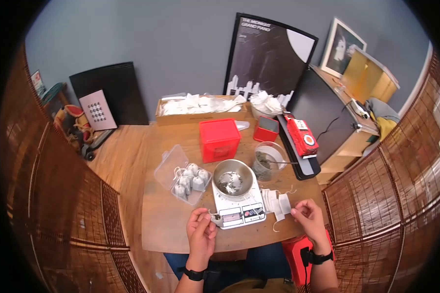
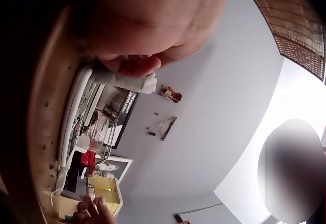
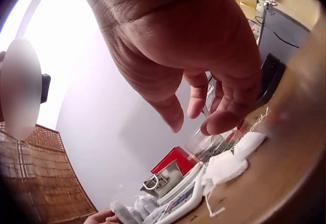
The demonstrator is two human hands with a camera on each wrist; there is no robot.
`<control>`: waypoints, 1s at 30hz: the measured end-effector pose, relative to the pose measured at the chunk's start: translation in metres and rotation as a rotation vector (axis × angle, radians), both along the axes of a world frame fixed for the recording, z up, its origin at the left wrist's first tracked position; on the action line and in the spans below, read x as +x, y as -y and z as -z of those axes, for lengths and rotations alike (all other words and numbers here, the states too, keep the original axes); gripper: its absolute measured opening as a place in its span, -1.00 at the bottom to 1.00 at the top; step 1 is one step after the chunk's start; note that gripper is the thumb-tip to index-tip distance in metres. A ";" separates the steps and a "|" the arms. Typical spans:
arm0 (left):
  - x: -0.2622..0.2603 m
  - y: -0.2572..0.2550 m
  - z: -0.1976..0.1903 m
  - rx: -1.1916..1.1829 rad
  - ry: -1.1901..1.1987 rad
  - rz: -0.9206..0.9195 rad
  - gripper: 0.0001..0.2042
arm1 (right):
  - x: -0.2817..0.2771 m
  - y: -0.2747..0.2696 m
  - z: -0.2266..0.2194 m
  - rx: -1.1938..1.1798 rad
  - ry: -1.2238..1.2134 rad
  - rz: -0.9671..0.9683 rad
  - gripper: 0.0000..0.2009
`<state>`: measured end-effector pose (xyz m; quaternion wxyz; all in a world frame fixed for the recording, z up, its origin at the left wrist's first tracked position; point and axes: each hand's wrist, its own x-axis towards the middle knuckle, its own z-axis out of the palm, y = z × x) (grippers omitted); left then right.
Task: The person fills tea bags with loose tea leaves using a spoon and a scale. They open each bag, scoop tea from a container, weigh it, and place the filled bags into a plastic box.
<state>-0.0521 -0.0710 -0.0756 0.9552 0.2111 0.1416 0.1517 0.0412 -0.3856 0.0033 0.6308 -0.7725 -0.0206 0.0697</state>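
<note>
Clearly, the pouch (image 2: 146, 84) looks pale, its end ruffled.

Left hand (image 1: 202, 230) at near centre, thumb and fingertips drawn together in pinch, other fingers curled; exact finger contact hard to tell in dim left wrist view. Right hand (image 1: 310, 218) farther right, fingers loosely bent, gap between thumb and fingers, grip empty. Left forearm (image 1: 190, 285) and right forearm (image 1: 324, 277) reach up from near edge, well apart.
</note>
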 end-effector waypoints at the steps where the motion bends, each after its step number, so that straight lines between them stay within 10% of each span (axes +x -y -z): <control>1: 0.001 -0.001 0.000 -0.005 0.009 0.019 -0.79 | 0.009 -0.004 0.001 -0.005 0.009 0.019 -0.81; 14: 0.005 0.008 -0.003 0.170 -0.068 -0.062 -0.77 | 0.112 -0.056 0.006 -0.500 0.530 -0.184 -0.10; 30: 0.004 0.009 0.000 0.236 -0.073 -0.093 -0.74 | 0.137 -0.067 -0.001 -0.786 0.577 -0.093 -0.04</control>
